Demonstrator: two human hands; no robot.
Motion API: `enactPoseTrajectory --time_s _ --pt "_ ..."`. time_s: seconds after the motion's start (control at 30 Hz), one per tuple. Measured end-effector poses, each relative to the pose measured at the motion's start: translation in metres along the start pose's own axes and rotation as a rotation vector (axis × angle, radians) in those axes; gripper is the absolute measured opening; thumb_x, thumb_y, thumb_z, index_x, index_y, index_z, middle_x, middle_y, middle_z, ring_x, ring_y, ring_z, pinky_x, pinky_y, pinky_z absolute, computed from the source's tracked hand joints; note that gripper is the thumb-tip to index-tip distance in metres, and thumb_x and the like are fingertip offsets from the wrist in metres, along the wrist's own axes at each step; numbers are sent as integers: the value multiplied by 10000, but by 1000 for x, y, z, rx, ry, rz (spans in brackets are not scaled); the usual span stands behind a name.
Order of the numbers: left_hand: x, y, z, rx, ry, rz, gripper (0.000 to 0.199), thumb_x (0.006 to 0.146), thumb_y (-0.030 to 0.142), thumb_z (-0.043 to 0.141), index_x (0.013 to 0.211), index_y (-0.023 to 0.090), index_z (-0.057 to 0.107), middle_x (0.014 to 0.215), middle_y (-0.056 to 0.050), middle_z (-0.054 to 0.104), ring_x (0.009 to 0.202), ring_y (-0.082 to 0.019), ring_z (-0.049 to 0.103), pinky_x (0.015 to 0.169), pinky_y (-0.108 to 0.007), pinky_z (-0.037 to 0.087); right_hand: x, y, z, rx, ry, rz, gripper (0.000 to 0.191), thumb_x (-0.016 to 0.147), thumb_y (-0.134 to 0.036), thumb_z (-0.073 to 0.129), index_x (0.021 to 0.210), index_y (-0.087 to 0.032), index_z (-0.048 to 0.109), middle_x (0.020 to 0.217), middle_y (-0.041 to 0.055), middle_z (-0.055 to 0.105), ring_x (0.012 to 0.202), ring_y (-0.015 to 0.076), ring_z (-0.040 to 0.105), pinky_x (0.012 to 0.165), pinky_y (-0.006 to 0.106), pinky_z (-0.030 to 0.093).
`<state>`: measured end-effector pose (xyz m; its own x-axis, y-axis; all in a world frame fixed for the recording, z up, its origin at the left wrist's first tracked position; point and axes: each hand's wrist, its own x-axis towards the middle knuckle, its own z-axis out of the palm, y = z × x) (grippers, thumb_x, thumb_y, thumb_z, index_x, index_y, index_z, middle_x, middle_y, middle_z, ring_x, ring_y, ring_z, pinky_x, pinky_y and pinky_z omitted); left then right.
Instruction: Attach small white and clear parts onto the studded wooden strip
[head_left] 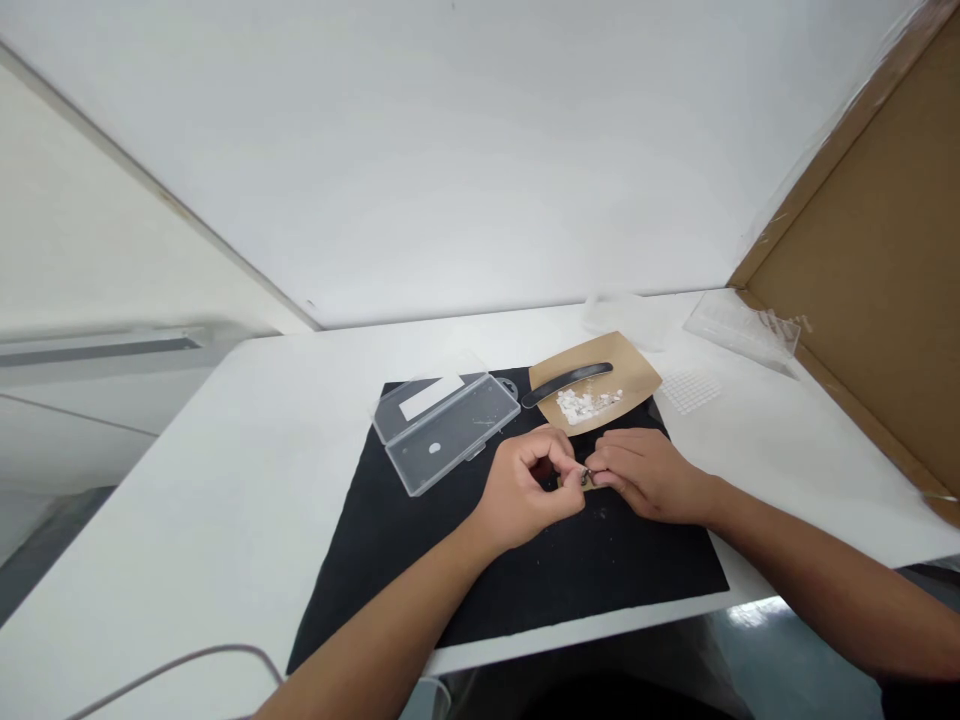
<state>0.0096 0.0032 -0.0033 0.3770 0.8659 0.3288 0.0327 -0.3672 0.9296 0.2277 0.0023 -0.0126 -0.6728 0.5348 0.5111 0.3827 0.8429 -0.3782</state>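
Note:
Over the black mat, my left hand and my right hand meet fingertip to fingertip. Both are closed in a pinch around a small dark, shiny piece, mostly covered by the fingers, so its kind is unclear. Beneath the fingertips shows a bit of a tan strip. Just beyond my hands lies a brown paper sheet carrying a pile of small white pieces and a black curved strip. Fine pale specks dot the mat near my hands.
An open clear plastic case with a white label sits left of my hands. To the right are a sheet of white dots and a clear box. A cardboard wall bounds the white table at right.

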Motion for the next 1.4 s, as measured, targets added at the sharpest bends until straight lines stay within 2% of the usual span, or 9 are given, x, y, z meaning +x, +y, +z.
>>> enactPoseTrajectory --time_s 0.33,0.7,0.9,1.2,1.4 --pt "1 0 1 -138 -18 -122 191 795 245 766 672 151 653 683 -37 636 620 -118 563 566 -230 436 -2 1 1 151 40 55 217 1115 -266 429 1014 -205 611 856 20 667 744 158 567 707 282 434" --pt "2 1 -2 -227 -102 -128 340 888 449 787 799 124 742 742 -79 695 635 -124 594 575 -238 477 -3 1 -1 187 50 89 295 1132 -341 390 997 -206 616 817 21 635 720 158 557 680 278 429" --pt "2 -2 -5 -273 -154 -114 296 907 413 784 845 126 749 766 -75 698 655 -124 608 587 -240 485 -2 -1 -3 171 51 62 276 1132 -326 395 1005 -207 610 818 17 631 724 157 550 680 276 423" --pt "5 -1 -6 -283 -182 -128 349 904 466 785 820 129 751 753 -77 701 670 -136 625 629 -264 502 -2 0 -3 102 49 33 301 1137 -329 378 992 -207 612 801 13 640 718 157 557 673 277 434" --pt "5 0 -5 -281 -187 -152 332 869 443 817 786 133 734 761 -68 681 625 -113 573 559 -238 442 0 -1 -7 19 37 -19 310 1136 -318 383 980 -201 624 759 4 588 681 155 498 653 278 414"
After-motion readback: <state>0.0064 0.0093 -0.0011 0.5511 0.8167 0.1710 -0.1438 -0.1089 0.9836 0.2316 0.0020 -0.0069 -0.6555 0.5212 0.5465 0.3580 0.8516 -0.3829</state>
